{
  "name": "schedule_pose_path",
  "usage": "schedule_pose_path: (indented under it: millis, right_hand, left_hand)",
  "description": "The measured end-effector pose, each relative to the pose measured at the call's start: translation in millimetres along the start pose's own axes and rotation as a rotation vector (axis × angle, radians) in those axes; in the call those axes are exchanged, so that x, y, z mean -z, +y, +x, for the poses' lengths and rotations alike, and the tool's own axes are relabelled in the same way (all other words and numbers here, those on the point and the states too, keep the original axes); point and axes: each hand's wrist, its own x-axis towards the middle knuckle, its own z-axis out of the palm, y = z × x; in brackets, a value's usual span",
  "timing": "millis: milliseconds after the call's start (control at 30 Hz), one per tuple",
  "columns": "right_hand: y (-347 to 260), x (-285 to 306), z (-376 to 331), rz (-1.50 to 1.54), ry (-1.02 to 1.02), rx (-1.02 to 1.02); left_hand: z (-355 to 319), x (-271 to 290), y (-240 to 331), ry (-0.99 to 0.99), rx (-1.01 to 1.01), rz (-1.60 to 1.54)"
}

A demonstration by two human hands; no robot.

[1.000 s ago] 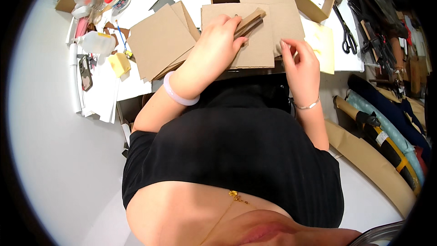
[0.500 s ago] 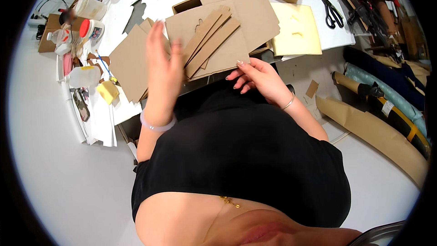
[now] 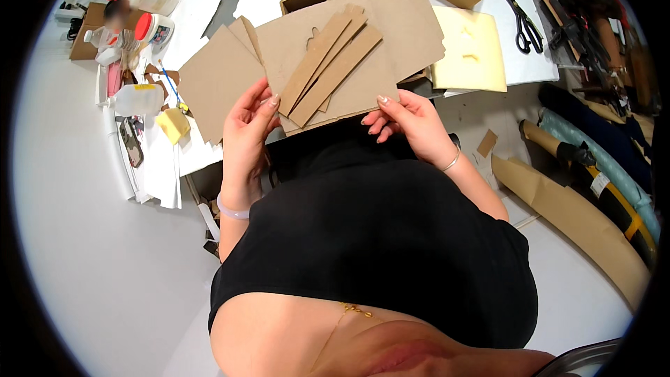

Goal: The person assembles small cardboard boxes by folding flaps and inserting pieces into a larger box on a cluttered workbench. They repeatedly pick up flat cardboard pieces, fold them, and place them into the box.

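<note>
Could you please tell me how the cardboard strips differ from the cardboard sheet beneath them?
The cardboard strips are long and narrow, while the cardboard sheet is broad. The strips lie fanned on top; the sheet is pinched at its edges by the left hand and the right hand. The strips look a slightly deeper brown than the sheet. Both look flat.

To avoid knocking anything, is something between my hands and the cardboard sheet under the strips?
Nothing visible: your left hand holds the cardboard sheet at its left edge, your right hand at its near right corner.
</note>
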Motion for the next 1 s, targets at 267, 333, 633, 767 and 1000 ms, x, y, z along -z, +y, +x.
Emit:
schedule_pose_path:
  millis: [267,333,633,767,1000]
  right_hand:
    - [-10,17,-23,0.02,0.004,0.071]
    - [-12,23,-32,0.023,0.052,0.094]
    - [-17,85,-86,0.029,0.301,0.281]
    - [-17,139,-119,0.08,0.424,0.377]
    - [-13,225,-150,0.086,0.519,0.435]
  left_hand:
    - [-8,-32,14,-0.14,0.066,-0.178]
    - [-5,-42,13,-0.178,0.061,-0.178]
    - [3,-126,-4,-0.395,0.096,-0.188]
    - [-2,-171,-5,-0.61,0.095,-0.166]
    - [-3,-204,-50,-0.7,-0.147,0.34]
